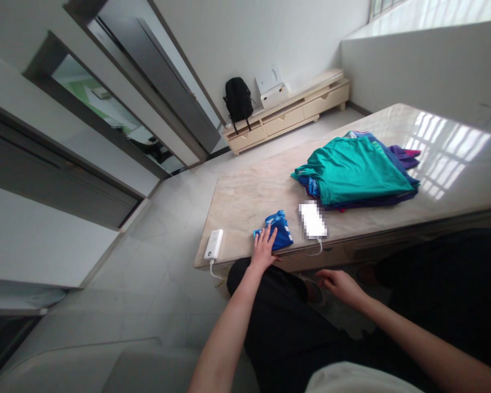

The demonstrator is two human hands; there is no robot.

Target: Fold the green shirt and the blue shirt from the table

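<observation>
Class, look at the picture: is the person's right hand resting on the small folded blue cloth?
No. The left hand lies on the folded blue cloth, while the right hand hangs below the table edge, touching nothing.

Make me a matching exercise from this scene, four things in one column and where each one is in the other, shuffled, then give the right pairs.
Things:
1. left hand
2. right hand
3. white power bank
4. black backpack

Places:
A. on the low cabinet by the far wall
B. flat on the small folded blue garment
C. at the table's near left corner, cable hanging down
D. below the table edge, holding nothing

Pairs: 1-B, 2-D, 3-C, 4-A
</observation>
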